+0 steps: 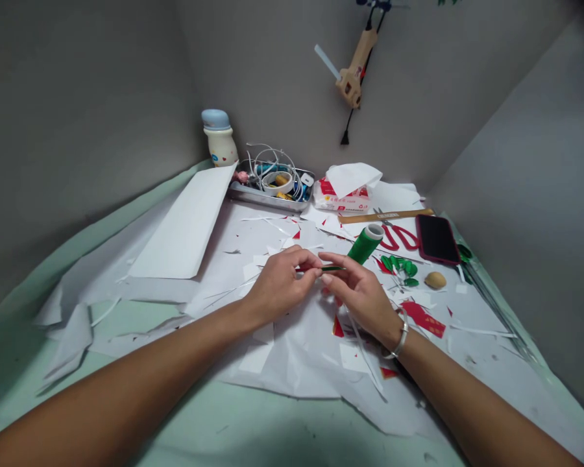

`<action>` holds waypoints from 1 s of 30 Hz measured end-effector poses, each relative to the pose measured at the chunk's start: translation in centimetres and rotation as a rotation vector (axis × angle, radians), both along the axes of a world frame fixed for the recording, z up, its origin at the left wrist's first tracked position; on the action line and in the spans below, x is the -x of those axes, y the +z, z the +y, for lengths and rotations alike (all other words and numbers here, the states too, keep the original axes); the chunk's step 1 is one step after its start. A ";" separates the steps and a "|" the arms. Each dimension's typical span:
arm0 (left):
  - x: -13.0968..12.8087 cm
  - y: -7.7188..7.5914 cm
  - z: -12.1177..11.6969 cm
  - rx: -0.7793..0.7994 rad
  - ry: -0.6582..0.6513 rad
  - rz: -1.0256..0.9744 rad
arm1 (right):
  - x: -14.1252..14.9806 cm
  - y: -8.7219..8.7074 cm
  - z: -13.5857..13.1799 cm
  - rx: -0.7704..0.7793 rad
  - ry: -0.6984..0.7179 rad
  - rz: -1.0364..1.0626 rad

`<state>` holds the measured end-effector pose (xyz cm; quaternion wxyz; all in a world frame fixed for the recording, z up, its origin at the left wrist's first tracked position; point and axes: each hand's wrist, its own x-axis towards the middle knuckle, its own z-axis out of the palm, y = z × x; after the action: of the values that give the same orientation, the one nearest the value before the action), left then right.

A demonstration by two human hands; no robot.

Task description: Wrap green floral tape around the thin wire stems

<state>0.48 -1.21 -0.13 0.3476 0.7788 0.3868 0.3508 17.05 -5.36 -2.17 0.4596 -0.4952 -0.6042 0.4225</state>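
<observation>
L hand (291, 280) pinches rod (331, 268), R hand (360, 290) touching; phone (438, 239) nr edge.

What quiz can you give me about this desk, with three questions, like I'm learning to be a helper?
1. True or false: the phone is left of the green spool.

2. What hangs by the wall?
A) a clock
B) a glue gun
C) a mirror

3. Fill the gap: the right hand wears a silver ____.

Key: 1 false; 2 B; 3 bracelet.
</observation>
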 end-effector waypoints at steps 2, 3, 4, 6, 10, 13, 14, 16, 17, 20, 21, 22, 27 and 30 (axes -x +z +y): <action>0.0 -0.1 -0.1 -0.007 -0.004 0.004 | 0.3 0.1 -0.1 0.034 0.010 0.041; -0.1 -0.1 -0.1 -0.011 -0.004 0.006 | 0.4 0.0 -0.2 0.041 0.006 0.053; -0.1 -0.1 -0.1 -0.013 -0.003 0.007 | 0.5 0.0 -0.2 0.045 0.000 0.060; -0.1 -0.2 -0.1 -0.004 0.002 0.008 | 0.6 -0.2 -0.2 0.038 -0.019 0.056; -0.3 -0.2 -0.2 0.021 0.012 0.022 | 0.5 -0.7 -0.1 -0.025 -0.091 0.002; -0.3 -0.2 -0.3 0.015 0.016 0.045 | 0.5 -0.8 -0.2 -0.047 -0.133 -0.040; -0.3 -0.2 -0.3 0.011 0.017 0.054 | 0.5 -0.7 -0.2 -0.047 -0.149 -0.058; -0.3 -0.2 -0.3 0.003 0.019 0.073 | 0.5 -0.6 -0.3 -0.047 -0.181 -0.096; -0.3 -0.3 -0.3 -0.003 0.021 0.080 | 0.5 -0.5 -0.3 -0.048 -0.194 -0.112; -0.3 -0.4 -0.3 -0.012 0.023 0.088 | 0.4 -0.3 -0.3 -0.051 -0.208 -0.150; -0.3 -0.5 -0.3 -0.014 0.024 0.085 | 0.4 -0.3 -0.2 -0.053 -0.208 -0.159; -0.3 -0.5 -0.3 -0.014 0.027 0.080 | 0.4 -0.3 -0.2 -0.057 -0.210 -0.168; -0.5 -0.5 -0.4 0.004 0.060 0.063 | 0.3 -0.5 -0.2 -0.100 -0.222 -0.193; -0.4 -0.5 -0.2 0.055 0.082 0.046 | 0.3 -0.6 -0.3 -0.099 -0.229 -0.200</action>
<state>0.87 -1.45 -0.63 0.3450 0.7604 0.4357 0.3360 16.75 -5.62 -2.74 0.4663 -0.5773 -0.6063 0.2858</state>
